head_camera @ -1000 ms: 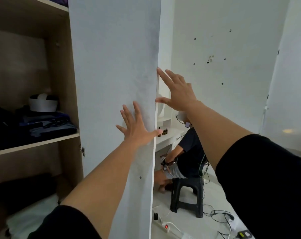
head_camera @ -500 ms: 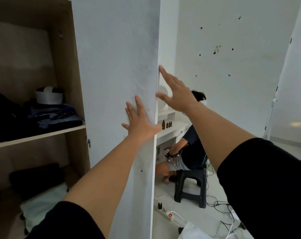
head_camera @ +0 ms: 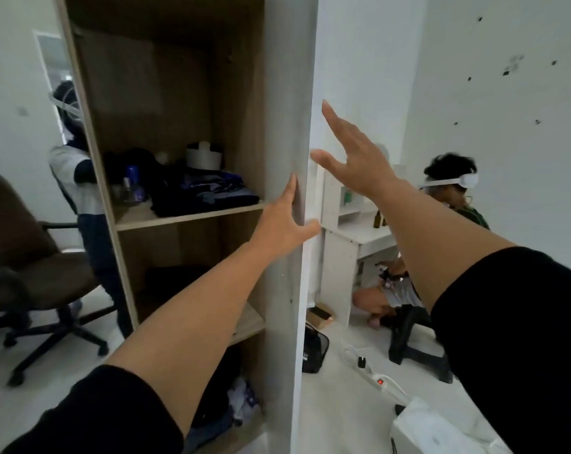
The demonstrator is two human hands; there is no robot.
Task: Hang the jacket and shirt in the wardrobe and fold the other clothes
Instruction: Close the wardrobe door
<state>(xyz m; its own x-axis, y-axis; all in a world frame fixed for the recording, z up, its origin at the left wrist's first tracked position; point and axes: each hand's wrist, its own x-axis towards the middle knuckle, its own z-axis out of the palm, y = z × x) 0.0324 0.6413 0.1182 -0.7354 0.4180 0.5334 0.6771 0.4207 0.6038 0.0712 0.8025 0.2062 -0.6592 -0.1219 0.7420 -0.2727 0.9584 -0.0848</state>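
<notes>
The wardrobe's white door (head_camera: 289, 93) stands nearly edge-on in the middle of the view. My left hand (head_camera: 282, 224) lies flat against its face, fingers straight and thumb reaching past the edge. My right hand (head_camera: 352, 158) is spread open just right of the door's edge, at about head height. Neither hand holds anything. Inside the wardrobe, folded dark clothes (head_camera: 205, 194) lie on the middle shelf (head_camera: 179, 217). Crumpled clothes (head_camera: 238, 398) lie at the bottom. No jacket or shirt on a hanger is in sight.
A white round container (head_camera: 203, 157) stands behind the folded clothes. A brown office chair (head_camera: 31, 257) and a standing person (head_camera: 77, 178) are at left. Right of the door: a white desk (head_camera: 349, 237), a seated person (head_camera: 454, 191), a black stool (head_camera: 415, 342), a power strip (head_camera: 375, 378) and a black bag (head_camera: 315, 352).
The door has gone from showing its broad face to nearly edge-on, and much more of the wardrobe's inside and the room at left shows. Both hands stay by the door's edge.
</notes>
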